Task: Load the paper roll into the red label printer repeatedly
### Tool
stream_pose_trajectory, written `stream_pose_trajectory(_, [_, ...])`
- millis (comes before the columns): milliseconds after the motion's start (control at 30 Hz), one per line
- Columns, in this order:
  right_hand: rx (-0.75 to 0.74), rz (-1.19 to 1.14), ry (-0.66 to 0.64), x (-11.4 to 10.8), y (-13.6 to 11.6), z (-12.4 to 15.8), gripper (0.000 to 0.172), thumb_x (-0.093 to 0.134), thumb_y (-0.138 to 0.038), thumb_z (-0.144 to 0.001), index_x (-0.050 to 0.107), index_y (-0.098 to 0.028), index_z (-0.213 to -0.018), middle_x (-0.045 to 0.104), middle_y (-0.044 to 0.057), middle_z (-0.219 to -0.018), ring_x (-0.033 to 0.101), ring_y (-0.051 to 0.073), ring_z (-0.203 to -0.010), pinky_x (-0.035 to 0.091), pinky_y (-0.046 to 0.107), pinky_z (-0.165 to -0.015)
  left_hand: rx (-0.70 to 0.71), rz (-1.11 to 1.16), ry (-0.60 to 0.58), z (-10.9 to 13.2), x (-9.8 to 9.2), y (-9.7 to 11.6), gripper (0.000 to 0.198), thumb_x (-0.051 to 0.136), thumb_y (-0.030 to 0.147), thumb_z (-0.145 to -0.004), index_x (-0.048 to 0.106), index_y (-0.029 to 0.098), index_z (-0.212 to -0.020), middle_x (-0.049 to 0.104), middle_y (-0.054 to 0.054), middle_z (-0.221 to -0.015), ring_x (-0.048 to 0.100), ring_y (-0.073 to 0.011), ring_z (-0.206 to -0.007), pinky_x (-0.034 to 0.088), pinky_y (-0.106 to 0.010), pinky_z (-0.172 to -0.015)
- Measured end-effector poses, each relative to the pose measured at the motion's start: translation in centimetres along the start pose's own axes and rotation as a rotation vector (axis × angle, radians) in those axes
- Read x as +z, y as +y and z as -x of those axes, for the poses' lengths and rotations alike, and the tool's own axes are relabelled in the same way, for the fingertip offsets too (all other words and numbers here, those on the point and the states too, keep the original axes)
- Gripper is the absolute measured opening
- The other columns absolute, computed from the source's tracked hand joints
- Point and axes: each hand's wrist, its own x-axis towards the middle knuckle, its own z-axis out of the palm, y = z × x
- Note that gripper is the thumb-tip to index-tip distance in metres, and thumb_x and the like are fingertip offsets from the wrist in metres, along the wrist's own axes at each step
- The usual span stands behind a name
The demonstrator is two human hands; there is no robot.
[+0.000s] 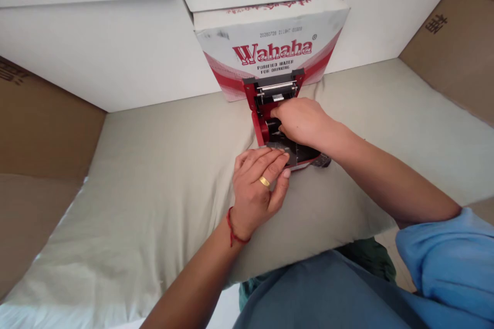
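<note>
A small red and black device [261,113] with its lid raised lies on a pale grey-green cloth [154,175]. My right hand [303,121] reaches into its open middle, fingers curled over a black roller part; what they grip is hidden. My left hand [257,182], with a gold ring and a red wrist string, rests on the near edge of the device, fingers together and pressed flat on its grey front part.
A white and red "Wahaha" water carton [270,36] stands right behind the device. White boxes [96,51] are stacked along the back. Brown cardboard boxes stand at the left [38,133] and right [455,36]. My blue clothing [443,267] fills the lower right.
</note>
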Motion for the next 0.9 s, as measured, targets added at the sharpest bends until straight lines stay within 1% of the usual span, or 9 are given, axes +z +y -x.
stream_pose_trajectory(100, [-0.052,-0.064,0.022,0.2,0.7,-0.6,0.044,0.068,-0.01,-0.104,0.089,-0.022,-0.14,0.093,0.016,-0.13,0.086,0.037,-0.116,0.056,0.04,-0.086,0.005,-0.037,-0.012,0.1,0.2,0.1,0.02,0.067,0.021,-0.116,0.077,0.023,-0.133,0.094,-0.007,-0.125,0.087,-0.0249,-0.12,0.054,-0.046,-0.119])
stream_pose_trajectory(167, [-0.123,-0.177,0.083,0.6,1.5,-0.1,0.036,0.07,-0.014,-0.106,0.091,-0.022,-0.134,0.093,0.014,-0.129,0.086,0.035,-0.116,0.059,0.041,-0.092,0.025,-0.057,-0.021,0.1,0.2,0.3,0.023,0.068,0.02,-0.115,0.077,0.024,-0.136,0.094,-0.006,-0.126,0.088,-0.024,-0.12,0.051,-0.047,-0.123])
stream_pose_trajectory(233, [-0.238,-0.339,0.2,1.3,2.5,1.6,0.029,0.068,-0.019,-0.11,0.093,-0.022,-0.126,0.094,0.01,-0.125,0.087,0.031,-0.113,0.062,0.041,-0.098,0.043,-0.062,-0.029,0.0,0.2,0.5,0.028,0.069,0.018,-0.114,0.076,0.025,-0.14,0.095,-0.005,-0.126,0.088,-0.0237,-0.12,0.05,-0.047,-0.126])
stream_pose_trajectory(333, [-0.436,-0.522,0.432,2.9,3.8,5.4,0.03,0.063,-0.024,-0.117,0.093,-0.022,-0.123,0.094,0.009,-0.127,0.088,0.027,-0.113,0.067,0.042,-0.104,0.057,-0.048,-0.032,0.1,0.3,0.6,0.034,0.07,0.015,-0.111,0.074,0.024,-0.144,0.094,-0.006,-0.126,0.088,-0.0238,-0.121,0.049,-0.047,-0.128])
stream_pose_trajectory(433, [-0.585,-0.535,0.555,5.3,4.9,8.9,0.024,0.069,-0.027,-0.118,0.091,-0.024,-0.128,0.093,0.01,-0.137,0.087,0.029,-0.129,0.069,0.046,-0.115,0.044,-0.023,-0.019,0.3,0.2,0.2,0.041,0.069,0.012,-0.111,0.071,0.025,-0.15,0.093,-0.007,-0.13,0.088,-0.0241,-0.124,0.055,-0.047,-0.124])
stream_pose_trajectory(533, [-0.624,-0.484,0.585,7.6,5.9,10.4,0.03,0.076,-0.025,-0.116,0.086,-0.023,-0.144,0.089,0.012,-0.149,0.081,0.031,-0.148,0.063,0.054,-0.131,0.005,-0.004,0.02,0.6,0.1,-0.4,0.043,0.069,0.01,-0.111,0.071,0.024,-0.151,0.09,-0.011,-0.138,0.085,-0.0262,-0.131,0.061,-0.047,-0.118])
stream_pose_trajectory(633, [-0.632,-0.474,0.592,8.7,6.6,10.3,0.038,0.074,-0.02,-0.116,0.081,-0.023,-0.153,0.086,0.013,-0.156,0.077,0.028,-0.155,0.056,0.053,-0.139,0.005,0.011,0.033,0.8,0.0,-1.0,0.038,0.07,0.009,-0.109,0.076,0.026,-0.143,0.089,-0.011,-0.138,0.085,-0.0272,-0.129,0.061,-0.049,-0.117])
stream_pose_trajectory(800, [-0.668,-0.533,0.567,8.6,7.1,9.5,0.036,0.075,-0.025,-0.116,0.083,-0.028,-0.152,0.088,0.012,-0.151,0.078,0.027,-0.154,0.053,0.055,-0.141,0.086,-0.002,0.002,1.0,0.0,-1.7,0.044,0.075,0.011,-0.104,0.079,0.031,-0.143,0.093,-0.006,-0.124,0.086,-0.0278,-0.117,0.06,-0.05,-0.114])
stream_pose_trajectory(900, [-0.637,-0.562,0.61,7.4,6.9,9.3,0.027,0.073,-0.033,-0.118,0.088,-0.029,-0.141,0.088,0.012,-0.151,0.083,0.029,-0.146,0.06,0.054,-0.134,0.102,-0.033,-0.007,0.9,0.1,-1.8,0.044,0.077,0.012,-0.103,0.08,0.032,-0.141,0.093,-0.005,-0.121,0.086,-0.0275,-0.114,0.059,-0.05,-0.115])
